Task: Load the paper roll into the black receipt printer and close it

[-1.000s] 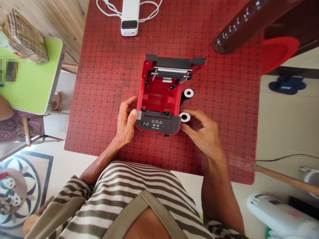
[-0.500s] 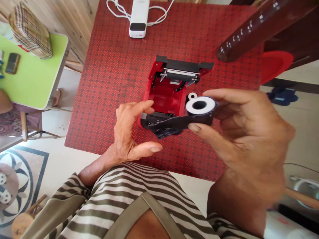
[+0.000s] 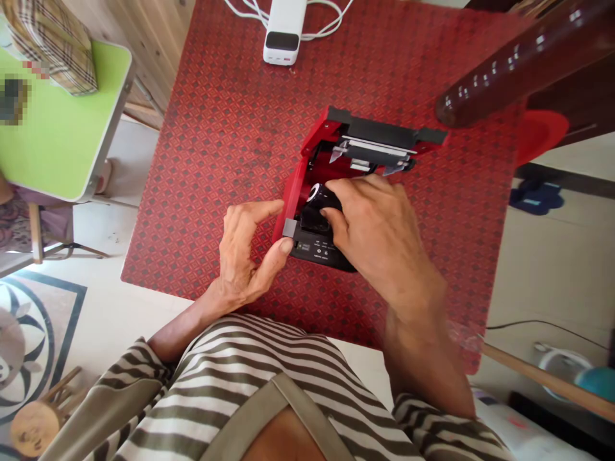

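Note:
An open red printer (image 3: 294, 202) with a black front panel (image 3: 319, 251) lies on a red patterned mat (image 3: 192, 160). Its raised black lid bar (image 3: 379, 131) sits at the far side. My right hand (image 3: 379, 237) is shut on a black roll with a white core (image 3: 318, 203), pressing it down inside the printer's front end. Most of the roll is hidden by my fingers. My left hand (image 3: 245, 250) grips the printer's near left corner, the thumb beside a small grey tab (image 3: 289, 227).
A white power bank (image 3: 284, 38) with white cable lies at the mat's far end. A dark wooden post (image 3: 523, 70) crosses the upper right, above a red round object (image 3: 542, 137). At left stands a green table (image 3: 62, 134) holding a plaid bag (image 3: 48, 51).
My right hand has come down from near the camera and put the roll into the printer. The printer now sits turned slightly clockwise. The second white-ended roll no longer shows.

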`<state>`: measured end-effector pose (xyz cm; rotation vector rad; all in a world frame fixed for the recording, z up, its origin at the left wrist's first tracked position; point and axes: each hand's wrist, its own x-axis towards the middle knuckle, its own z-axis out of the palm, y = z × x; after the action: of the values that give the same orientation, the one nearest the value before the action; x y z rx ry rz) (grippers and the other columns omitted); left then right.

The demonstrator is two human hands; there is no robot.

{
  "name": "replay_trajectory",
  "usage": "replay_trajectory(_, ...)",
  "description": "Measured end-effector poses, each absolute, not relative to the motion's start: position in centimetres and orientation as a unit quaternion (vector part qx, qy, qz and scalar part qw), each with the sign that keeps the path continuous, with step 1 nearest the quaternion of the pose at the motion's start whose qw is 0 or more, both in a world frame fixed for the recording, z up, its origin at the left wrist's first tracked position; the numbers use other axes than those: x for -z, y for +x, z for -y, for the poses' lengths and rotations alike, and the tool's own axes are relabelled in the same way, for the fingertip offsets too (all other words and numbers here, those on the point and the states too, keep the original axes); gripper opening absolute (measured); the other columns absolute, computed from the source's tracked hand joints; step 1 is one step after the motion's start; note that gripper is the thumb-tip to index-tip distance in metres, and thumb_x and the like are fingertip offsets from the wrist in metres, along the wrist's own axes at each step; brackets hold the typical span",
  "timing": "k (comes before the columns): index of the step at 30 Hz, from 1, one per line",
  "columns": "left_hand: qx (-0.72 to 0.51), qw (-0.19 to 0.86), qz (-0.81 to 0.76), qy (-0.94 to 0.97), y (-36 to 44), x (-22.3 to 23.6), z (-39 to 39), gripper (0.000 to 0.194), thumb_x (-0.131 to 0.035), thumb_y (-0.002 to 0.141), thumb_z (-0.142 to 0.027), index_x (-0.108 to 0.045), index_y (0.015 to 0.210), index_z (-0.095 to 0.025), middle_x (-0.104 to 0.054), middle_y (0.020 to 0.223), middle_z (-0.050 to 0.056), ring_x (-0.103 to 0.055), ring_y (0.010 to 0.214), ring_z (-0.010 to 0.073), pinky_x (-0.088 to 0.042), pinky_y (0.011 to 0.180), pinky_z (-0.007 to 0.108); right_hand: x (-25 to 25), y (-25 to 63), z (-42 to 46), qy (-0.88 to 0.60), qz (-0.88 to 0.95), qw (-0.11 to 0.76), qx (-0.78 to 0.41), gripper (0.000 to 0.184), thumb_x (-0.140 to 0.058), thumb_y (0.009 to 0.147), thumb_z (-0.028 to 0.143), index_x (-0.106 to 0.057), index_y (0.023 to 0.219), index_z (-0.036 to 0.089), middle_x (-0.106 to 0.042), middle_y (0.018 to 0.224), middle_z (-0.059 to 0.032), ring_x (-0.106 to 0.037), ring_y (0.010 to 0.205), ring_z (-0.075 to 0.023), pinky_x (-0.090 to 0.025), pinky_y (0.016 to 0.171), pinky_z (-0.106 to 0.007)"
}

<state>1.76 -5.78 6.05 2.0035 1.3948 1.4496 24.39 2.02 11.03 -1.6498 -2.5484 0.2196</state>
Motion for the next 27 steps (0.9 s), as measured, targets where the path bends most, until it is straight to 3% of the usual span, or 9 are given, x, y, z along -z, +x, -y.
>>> replay_trajectory(6, -0.498, 0.142, -0.491, 0.7, 1.8, -5.7, 5.1, 0.036, -0.068, 0.134, -0.05, -0.072, 0.162, -0.027, -0.09, 0.142, 0.01, -0.083, 0.13, 0.0286, -0.064, 0.119, 0.046, -9.6, 25.0, -4.5, -0.512, 0.85, 0.033, -0.121, 0.02, -0.068, 0.108, 0.014, -0.083, 0.113, 0.025, -0.091, 0.113, -0.017, -0.086, 0.113, -0.0409, -0.067, 0.105, -0.056)
replay_trajectory(9, -0.479, 0.143, -0.483, 0.719, 1.4, -5.7, 4.6, 0.039, -0.069, 0.133, -0.052, -0.075, 0.163, -0.027, -0.087, 0.148, 0.012, -0.081, 0.135, 0.0302, -0.064, 0.121, 0.048, -8.3, 25.8, -5.4, -0.482, 0.859, 0.075, -0.155, 0.02, -0.07, 0.103, 0.012, -0.079, 0.1, 0.03, -0.088, 0.101, -0.0134, -0.083, 0.102, -0.039, -0.066, 0.1, -0.056)
replay_trajectory(14, -0.359, 0.137, -0.485, 0.785, 1.0, -6.8, 3.2, 0.037, -0.072, 0.128, -0.059, -0.087, 0.153, -0.036, -0.076, 0.177, 0.014, -0.066, 0.165, 0.0438, -0.048, 0.144, 0.071, -6.9, 26.3, -5.5, -0.457, 0.864, 0.146, -0.152, 0.021, -0.068, 0.105, 0.016, -0.08, 0.099, 0.032, -0.087, 0.096, -0.0109, -0.078, 0.093, -0.0349, -0.066, 0.091, -0.052)
replay_trajectory(19, -0.267, 0.144, -0.464, 0.832, 1.7, -7.9, 1.4, 0.023, -0.078, 0.124, -0.046, -0.094, 0.136, -0.034, -0.067, 0.191, 0.01, -0.05, 0.183, 0.0491, -0.042, 0.15, 0.077, -6.4, 25.8, -5.0, -0.473, 0.859, 0.148, -0.129, 0.022, -0.065, 0.107, 0.016, -0.079, 0.101, 0.032, -0.089, 0.101, -0.0101, -0.081, 0.096, -0.0341, -0.067, 0.095, -0.052)
replay_trajectory(24, -0.245, 0.149, -0.444, 0.849, 1.9, -8.6, 0.4, 0.019, -0.076, 0.123, -0.034, -0.094, 0.125, -0.031, -0.071, 0.186, 0.008, -0.054, 0.179, 0.0478, -0.047, 0.146, 0.074, -5.9, 25.6, -5.2, -0.466, 0.855, 0.174, -0.146, 0.015, -0.074, 0.111, 0.02, -0.083, 0.104, 0.03, -0.092, 0.107, -0.0109, -0.083, 0.105, -0.0343, -0.067, 0.101, -0.051)
replay_trajectory(27, -0.25, 0.151, -0.439, 0.849, 1.8, -9.0, 0.1, 0.02, -0.074, 0.123, -0.03, -0.094, 0.123, -0.031, -0.075, 0.181, 0.01, -0.058, 0.174, 0.0468, -0.051, 0.142, 0.073, -6.9, 26.1, -5.2, -0.459, 0.851, 0.176, -0.183, 0.022, -0.07, 0.113, 0.017, -0.087, 0.11, 0.03, -0.092, 0.111, -0.0104, -0.085, 0.112, -0.0362, -0.069, 0.108, -0.054)
